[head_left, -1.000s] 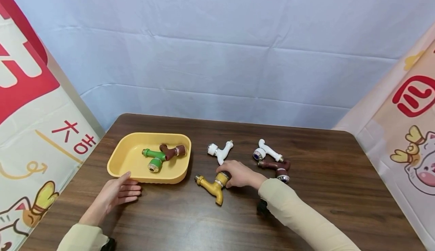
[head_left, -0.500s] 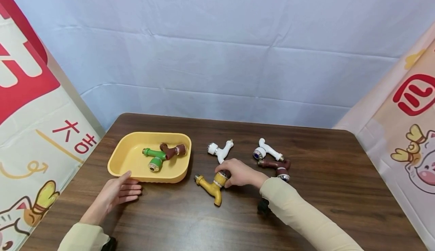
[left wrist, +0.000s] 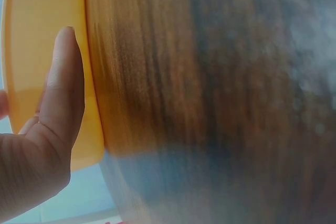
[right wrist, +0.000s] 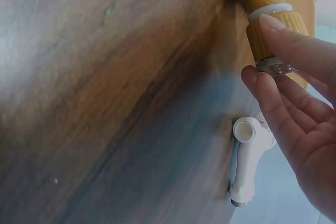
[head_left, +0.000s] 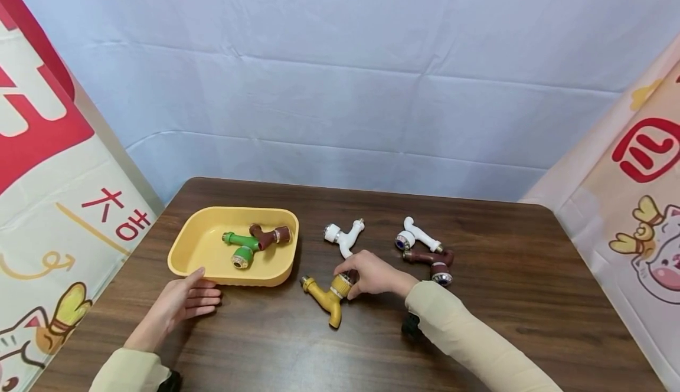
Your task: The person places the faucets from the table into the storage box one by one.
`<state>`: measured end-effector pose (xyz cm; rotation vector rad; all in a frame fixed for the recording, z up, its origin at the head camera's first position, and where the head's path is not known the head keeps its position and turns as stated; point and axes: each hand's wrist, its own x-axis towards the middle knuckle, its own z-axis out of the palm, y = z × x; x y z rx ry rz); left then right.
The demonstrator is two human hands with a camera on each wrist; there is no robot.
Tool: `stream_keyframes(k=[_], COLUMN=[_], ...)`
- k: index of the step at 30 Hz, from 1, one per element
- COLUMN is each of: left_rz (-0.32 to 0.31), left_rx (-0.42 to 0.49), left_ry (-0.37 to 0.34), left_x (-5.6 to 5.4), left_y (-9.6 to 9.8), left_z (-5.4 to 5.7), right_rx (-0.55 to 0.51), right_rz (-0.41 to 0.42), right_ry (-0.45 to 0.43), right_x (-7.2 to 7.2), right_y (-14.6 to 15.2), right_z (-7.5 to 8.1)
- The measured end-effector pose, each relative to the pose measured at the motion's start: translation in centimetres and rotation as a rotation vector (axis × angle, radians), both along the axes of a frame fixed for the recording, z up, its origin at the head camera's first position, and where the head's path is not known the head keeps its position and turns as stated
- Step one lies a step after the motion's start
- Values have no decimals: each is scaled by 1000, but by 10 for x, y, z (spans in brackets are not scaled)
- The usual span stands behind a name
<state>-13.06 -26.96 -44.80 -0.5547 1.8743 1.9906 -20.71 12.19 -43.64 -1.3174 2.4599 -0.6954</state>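
Nearest you, around the middle of the counter (head_left: pixel 536 297), is the yellow faucet (head_left: pixel 329 301), its spout toward you and its threaded end pointing left. Your right hand (head_left: pixel 373 273) grasps it by the ridged knob, thumb against fingertips; the step in hand looks like taking hold of it. To the left, your left hand (head_left: pixel 177 301) is unclenched, its thumb over the near rim of the yellow tray (head_left: pixel 198 250) and its other fingers stretched out below, perhaps steadying it. The next move seems to call for a firm pinch, since the faucet's body juts out from the knob and could swivel; your knuckles also need care beside the white faucet (head_left: pixel 349 239) just beyond them.

As for what is unclear, the sleeves (head_left: pixel 473 345) run off the near edge. Your fingers cover part of the yellow faucet's knob, the right wrist view cuts its body off at the top, and you cannot tell whether it touches the counter. In the tray, the green faucet (head_left: pixel 243 250) and the maroon faucet (head_left: pixel 270 238) meet too closely to say which lies on top. On the right, contact between the second maroon faucet (head_left: pixel 432 259) and the farther white faucet (head_left: pixel 421 237) is uncertain.
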Motion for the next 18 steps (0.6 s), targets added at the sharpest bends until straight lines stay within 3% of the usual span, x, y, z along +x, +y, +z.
stream_keyframes(k=[18], left_rz=[2], left_rx=[4], left_ry=[12], left_x=[0], left_y=[0], left_z=[0], right_rx=[-74], right_rz=[-11], right_ry=[39], right_x=[7], right_y=[4], right_z=[10])
